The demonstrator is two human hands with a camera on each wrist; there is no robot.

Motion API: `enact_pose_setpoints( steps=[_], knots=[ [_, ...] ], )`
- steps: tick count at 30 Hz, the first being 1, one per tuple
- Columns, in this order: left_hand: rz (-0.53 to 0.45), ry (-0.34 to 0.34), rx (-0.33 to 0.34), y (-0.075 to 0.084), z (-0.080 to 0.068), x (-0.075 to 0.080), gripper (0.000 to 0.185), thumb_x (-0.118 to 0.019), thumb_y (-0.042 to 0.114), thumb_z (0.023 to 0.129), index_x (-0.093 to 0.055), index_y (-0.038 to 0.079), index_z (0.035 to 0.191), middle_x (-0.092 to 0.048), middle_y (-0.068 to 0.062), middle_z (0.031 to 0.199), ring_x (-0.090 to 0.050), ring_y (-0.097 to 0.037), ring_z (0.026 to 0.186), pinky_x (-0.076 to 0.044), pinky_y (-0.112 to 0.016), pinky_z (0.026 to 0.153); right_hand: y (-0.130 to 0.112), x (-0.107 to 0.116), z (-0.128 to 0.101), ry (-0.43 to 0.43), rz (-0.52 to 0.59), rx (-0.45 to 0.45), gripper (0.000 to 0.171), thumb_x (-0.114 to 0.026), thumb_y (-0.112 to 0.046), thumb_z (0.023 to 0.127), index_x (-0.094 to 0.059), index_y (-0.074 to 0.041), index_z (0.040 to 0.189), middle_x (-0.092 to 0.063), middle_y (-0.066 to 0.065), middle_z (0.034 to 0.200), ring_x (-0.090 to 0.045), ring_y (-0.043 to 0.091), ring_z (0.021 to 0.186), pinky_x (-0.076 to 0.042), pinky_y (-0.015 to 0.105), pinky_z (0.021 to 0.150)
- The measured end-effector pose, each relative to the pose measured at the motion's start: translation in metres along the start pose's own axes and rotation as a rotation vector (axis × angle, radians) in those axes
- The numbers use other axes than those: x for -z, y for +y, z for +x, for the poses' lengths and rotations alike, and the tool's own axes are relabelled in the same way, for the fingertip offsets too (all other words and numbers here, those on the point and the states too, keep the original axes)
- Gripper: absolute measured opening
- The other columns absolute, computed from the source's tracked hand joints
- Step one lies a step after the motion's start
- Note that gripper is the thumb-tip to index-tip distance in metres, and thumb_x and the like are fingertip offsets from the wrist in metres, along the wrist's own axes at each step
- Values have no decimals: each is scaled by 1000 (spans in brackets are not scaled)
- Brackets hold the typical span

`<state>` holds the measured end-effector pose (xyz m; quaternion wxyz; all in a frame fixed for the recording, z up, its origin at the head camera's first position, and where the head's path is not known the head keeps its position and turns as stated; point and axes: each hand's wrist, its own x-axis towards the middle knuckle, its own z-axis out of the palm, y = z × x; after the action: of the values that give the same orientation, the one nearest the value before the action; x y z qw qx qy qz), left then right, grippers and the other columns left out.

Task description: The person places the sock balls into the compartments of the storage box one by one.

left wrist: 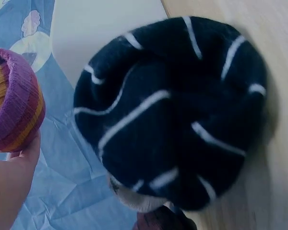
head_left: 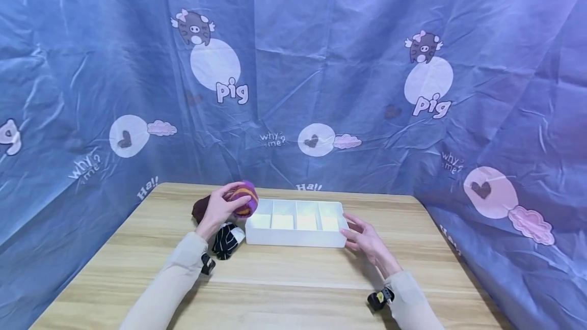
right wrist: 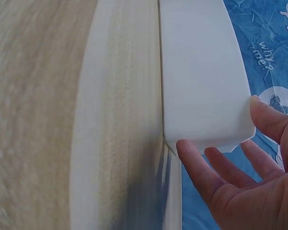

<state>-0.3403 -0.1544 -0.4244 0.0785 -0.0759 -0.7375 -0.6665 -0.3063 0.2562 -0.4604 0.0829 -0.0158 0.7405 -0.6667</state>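
Currently, the left hand (head_left: 219,209) is gripping a purple-and-orange roll (head_left: 251,199) by the left end of the white box (head_left: 293,238), while the right hand (head_left: 368,242) is resting spread fingers against its right end; slackening could be letting the roll unfurl, uneven pushing skewing the box.

The box (head_left: 295,239) looks smooth plastic; purple bundle (head_left: 248,198), ribbed knit; black bundle (left wrist: 173,115), matt cloth; bench (head_left: 284,289), wood-grained; backdrop (head_left: 293,85), creased fabric.
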Motion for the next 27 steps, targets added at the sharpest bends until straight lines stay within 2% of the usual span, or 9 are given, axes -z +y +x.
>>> enact_pose_setpoints(
  steps=[2, 7, 12, 19, 22, 27],
  knots=[
    [71, 6, -34, -2, 0, -3, 56, -83, 26, 80, -62, 13, 130, -61, -19, 125, -59, -28, 109, -55, -34, 86, 1, 0, -1, 8, 4, -2, 67, -63, -5, 93, -32, -4, 152, -35, 35, 148, -65, 19, 102, -55, 41, 92],
    [97, -56, -57, -9, 0, -12, 53, -80, 24, 83, -61, 10, 130, -62, -20, 124, -59, -27, 108, -56, -33, 82, 3, -2, -1, 19, 10, -4, 64, -62, -1, 93, -34, -3, 151, -36, 36, 147, -66, 21, 101, -55, 42, 92],
    [146, -95, -77, -7, 3, -22, 52, -80, 30, 82, -62, 14, 128, -63, -17, 122, -59, -28, 108, -58, -35, 78, 3, 1, 2, 23, 14, 5, 64, -61, -1, 93, -33, -4, 151, -35, 36, 147, -66, 20, 99, -55, 42, 92],
    [215, -94, -101, -10, 7, -33, 51, -80, 24, 83, -62, 10, 128, -65, -16, 120, -62, -29, 108, -57, -39, 85, 4, 1, 2, 20, 7, 4, 65, -62, -2, 93, -33, -4, 151, -35, 36, 147, -66, 19, 99, -56, 41, 91],
    [249, -87, -116, -12, 9, -38, 49, -81, 22, 81, -64, 10, 125, -68, -14, 117, -63, -27, 105, -57, -38, 84, 4, 1, 3, 19, 9, 3, 65, -62, -2, 93, -33, -3, 151, -34, 36, 148, -66, 19, 99, -56, 40, 91],
    [383, -50, -170, -16, 11, -46, 45, -83, 22, 76, -69, 14, 118, -70, -9, 109, -65, -23, 93, -55, -36, 77, 4, 1, 3, 15, 11, 8, 66, -62, -3, 93, -32, -3, 151, -33, 36, 148, -66, 18, 98, -55, 41, 92]
  ],
)
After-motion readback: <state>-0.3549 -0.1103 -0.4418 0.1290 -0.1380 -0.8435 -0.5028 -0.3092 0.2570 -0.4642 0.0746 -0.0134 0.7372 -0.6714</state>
